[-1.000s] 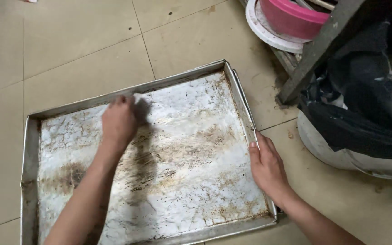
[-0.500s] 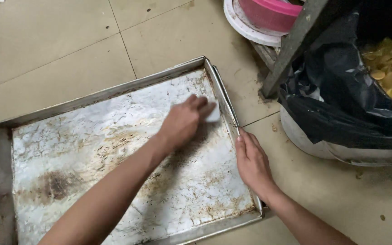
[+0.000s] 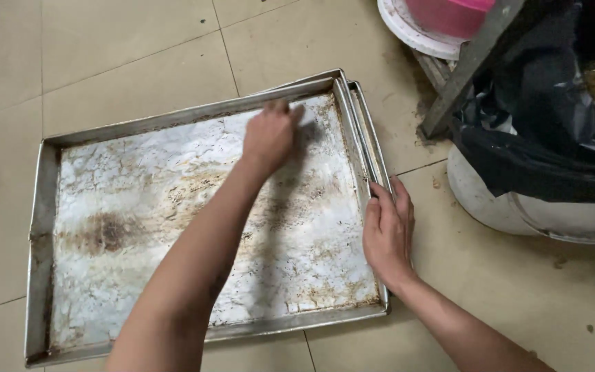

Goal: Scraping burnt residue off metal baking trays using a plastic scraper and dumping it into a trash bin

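Tray: the large rectangular metal baking tray [image 3: 139, 227], stained brown and crusted white, lies flat on the beige tiled floor [image 3: 105, 62].
Left hand: your left hand [image 3: 268, 136] presses the tray's far right area, fingers curled; what it grips, you cannot tell.
Right hand: your right hand [image 3: 387, 231] rests open on the tray's right rim.
Nearby: black plastic bag [image 3: 538, 138] in a white bucket [image 3: 518, 207], right of the tray.

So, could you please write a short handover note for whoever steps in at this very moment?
Left hand: pressed down on the far right part of the metal baking tray; whether it holds a scrubber cannot be told.
Right hand: flat on the tray's right rim, steadying it.
The tray lies on the tiled floor, beside a bin with a black bag.
Brown burnt stains remain, darkest at the left.
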